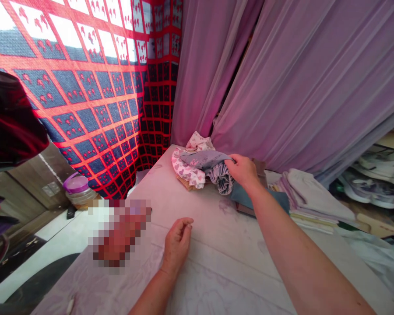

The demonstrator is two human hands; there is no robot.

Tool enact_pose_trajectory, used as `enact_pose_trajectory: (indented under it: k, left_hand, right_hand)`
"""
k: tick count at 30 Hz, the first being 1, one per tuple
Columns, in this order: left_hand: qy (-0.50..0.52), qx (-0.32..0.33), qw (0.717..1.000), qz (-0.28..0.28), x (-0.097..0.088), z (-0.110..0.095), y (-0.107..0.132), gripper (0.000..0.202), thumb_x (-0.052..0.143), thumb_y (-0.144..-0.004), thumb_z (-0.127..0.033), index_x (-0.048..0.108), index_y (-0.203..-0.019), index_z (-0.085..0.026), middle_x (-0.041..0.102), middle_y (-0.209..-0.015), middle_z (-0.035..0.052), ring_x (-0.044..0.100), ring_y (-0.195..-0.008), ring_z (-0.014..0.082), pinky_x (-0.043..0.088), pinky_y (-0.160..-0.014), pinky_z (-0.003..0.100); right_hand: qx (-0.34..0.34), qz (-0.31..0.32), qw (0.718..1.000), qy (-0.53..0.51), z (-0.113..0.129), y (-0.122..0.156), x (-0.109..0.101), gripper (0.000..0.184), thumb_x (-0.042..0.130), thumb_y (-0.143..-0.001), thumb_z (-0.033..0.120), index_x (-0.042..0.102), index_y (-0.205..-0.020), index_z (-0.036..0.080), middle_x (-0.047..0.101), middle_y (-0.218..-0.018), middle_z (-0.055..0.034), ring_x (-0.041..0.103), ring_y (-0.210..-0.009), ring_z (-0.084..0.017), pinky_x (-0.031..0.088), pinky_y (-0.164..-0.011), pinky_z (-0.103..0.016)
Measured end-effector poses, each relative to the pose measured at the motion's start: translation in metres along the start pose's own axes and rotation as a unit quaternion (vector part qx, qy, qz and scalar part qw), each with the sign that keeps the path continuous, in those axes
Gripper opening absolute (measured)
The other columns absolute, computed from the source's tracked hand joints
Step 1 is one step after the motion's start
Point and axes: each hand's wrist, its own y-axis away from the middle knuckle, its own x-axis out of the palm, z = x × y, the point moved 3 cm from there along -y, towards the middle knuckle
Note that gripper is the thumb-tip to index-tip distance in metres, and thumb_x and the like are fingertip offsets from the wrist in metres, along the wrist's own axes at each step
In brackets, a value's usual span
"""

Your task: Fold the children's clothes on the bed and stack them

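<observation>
Step in hand: the right hand has hold of the grey cloth, a handling step at the far pile, by my reading.
Right grip: thumb and fingers clamped together on the near edge of the grey cloth, with no slack between them.
Left grip: the left hand is over the sheet, well apart from the pile, its fingers curled; no cloth shows in it, and I cannot tell whether thumb and finger meet.
Grey cloth: stretches leftward from the pinch, above the heart-print cloth, with the striped roll just below.
Right of the pile: the teal cloth lies folded beside the folded stack.
Next move: calls for keeping that pinch firm, I judge, and drawing the grey cloth clear without dragging its neighbours.
</observation>
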Motion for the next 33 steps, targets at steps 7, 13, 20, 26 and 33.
enact_pose_trajectory:
  k: [7, 13, 20, 26, 33]
  left_hand:
    - [0.0, -0.021, 0.999, -0.036, -0.002, 0.001, -0.002, 0.037, 0.052, -0.08, -0.04, 0.06, -0.11, -0.018, 0.066, -0.081, 0.0026, 0.06, -0.072, 0.0155, 0.048, -0.069, 0.028]
    - [-0.016, -0.016, 0.999, -0.026, -0.004, -0.002, -0.003, 0.037, 0.053, -0.079, -0.04, 0.06, -0.109, -0.019, 0.066, -0.084, 0.0034, 0.061, -0.073, 0.0166, 0.048, -0.068, 0.028]
    - [-0.006, -0.013, 0.999, -0.031, -0.005, -0.005, -0.005, 0.039, 0.052, -0.078, -0.042, 0.059, -0.108, -0.018, 0.067, -0.083, 0.0038, 0.062, -0.073, 0.0176, 0.049, -0.067, 0.03]
    - [0.014, -0.03, 0.999, -0.028, -0.005, -0.006, -0.006, 0.04, 0.052, -0.077, -0.043, 0.058, -0.108, -0.018, 0.065, -0.079, 0.0032, 0.064, -0.075, 0.0188, 0.049, -0.064, 0.03]
    - [0.035, -0.021, 0.999, -0.035, -0.003, 0.0, -0.008, 0.038, 0.053, -0.077, -0.041, 0.059, -0.108, -0.019, 0.067, -0.09, 0.0057, 0.065, -0.082, 0.0196, 0.052, -0.065, 0.03]
  right_hand:
    - [-0.066, -0.053, 0.993, -0.087, -0.044, 0.103, -0.016, 0.028, 0.049, -0.078, 0.034, 0.073, -0.083, 0.022, 0.071, -0.079, -0.0025, 0.061, -0.075, -0.018, 0.044, -0.069, -0.027]
    - [-0.043, -0.13, 0.989, -0.058, -0.102, 0.185, 0.022, 0.033, 0.046, -0.083, 0.033, 0.068, -0.103, 0.02, 0.071, -0.101, -0.0085, 0.064, -0.09, -0.023, 0.051, -0.078, -0.035]
    - [-0.217, 0.006, 0.976, -0.02, -0.029, 0.209, 0.048, 0.029, 0.051, -0.086, 0.023, 0.066, -0.111, 0.023, 0.066, -0.118, -0.0081, 0.059, -0.107, -0.025, 0.045, -0.092, -0.041]
    - [-0.09, 0.097, 0.989, 0.061, -0.025, 0.183, 0.074, 0.036, 0.061, -0.076, 0.026, 0.066, -0.111, 0.017, 0.067, -0.106, -0.0157, 0.061, -0.097, -0.035, 0.045, -0.082, -0.05]
    - [-0.021, 0.132, 0.977, -0.165, -0.013, 0.141, 0.027, 0.028, 0.052, -0.08, 0.03, 0.069, -0.099, 0.021, 0.071, -0.079, -0.003, 0.063, -0.072, -0.02, 0.048, -0.069, -0.032]
